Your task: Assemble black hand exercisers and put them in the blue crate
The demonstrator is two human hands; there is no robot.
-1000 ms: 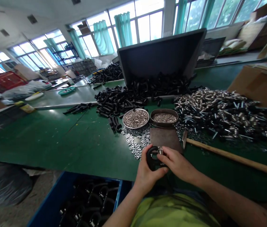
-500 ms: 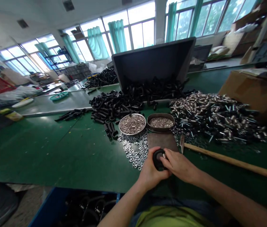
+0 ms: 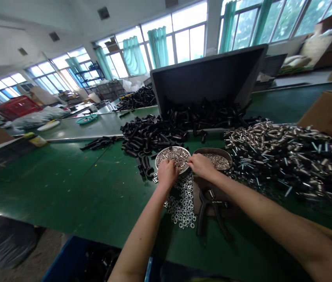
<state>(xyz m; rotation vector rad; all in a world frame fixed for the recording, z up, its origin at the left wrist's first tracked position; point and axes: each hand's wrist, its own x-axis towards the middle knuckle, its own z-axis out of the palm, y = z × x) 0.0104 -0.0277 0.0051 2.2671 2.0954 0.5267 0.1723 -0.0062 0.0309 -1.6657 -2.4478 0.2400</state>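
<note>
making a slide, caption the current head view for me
Left hand over a dish of pins, right hand at its rim, a black part lying partly on a plate.

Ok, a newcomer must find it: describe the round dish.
Find the large grey bin on the green table. In front of it sits the dish, holding small metal pieces. Its pale, round rim sets it apart from the darker oval tin alongside.

Green bench (image 3: 101, 199), metal nuts (image 3: 184, 213), black parts (image 3: 138, 137), round dish (image 3: 156, 159)
</note>
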